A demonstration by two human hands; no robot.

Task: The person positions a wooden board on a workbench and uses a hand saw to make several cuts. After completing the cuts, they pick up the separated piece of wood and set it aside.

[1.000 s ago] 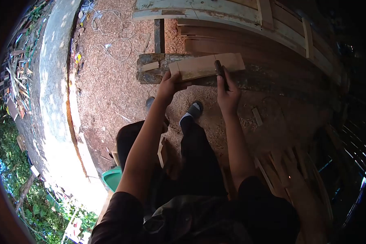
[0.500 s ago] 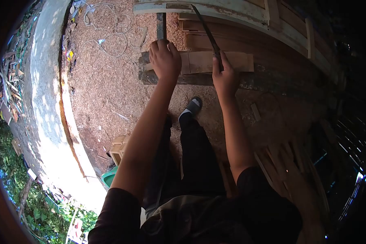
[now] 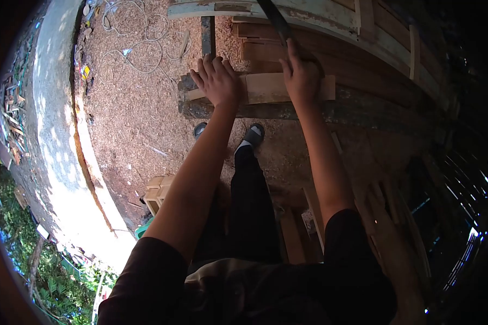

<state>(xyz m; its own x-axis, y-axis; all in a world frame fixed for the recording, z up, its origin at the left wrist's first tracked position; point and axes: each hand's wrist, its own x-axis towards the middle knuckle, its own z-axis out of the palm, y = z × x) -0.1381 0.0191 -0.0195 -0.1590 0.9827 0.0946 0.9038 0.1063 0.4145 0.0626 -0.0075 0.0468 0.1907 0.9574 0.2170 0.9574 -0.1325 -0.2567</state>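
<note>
My left hand (image 3: 218,84) lies with its fingers spread on the left part of a pale, slightly curved board (image 3: 265,88). The board rests across a dark, weathered wooden beam (image 3: 255,111). Closed around the handle of a long dark-bladed handsaw (image 3: 275,21) is my right hand (image 3: 303,80), above the board's right part. The blade points up and away, past the top edge of the view. My right hand hides most of the handle and some of the board.
A worn whitish plank frame (image 3: 303,16) crosses the top, with brown boards (image 3: 271,51) below it. A dark bar (image 3: 207,35) runs beyond my left hand. Rope (image 3: 146,62) lies on shavings at left, beside a concrete strip (image 3: 51,108). Wooden pieces (image 3: 159,190) sit near my legs.
My left hand's fingers have spread out flatter on the board. My right hand has risen slightly and turned, and the saw's blade has shifted upward, showing broader.
</note>
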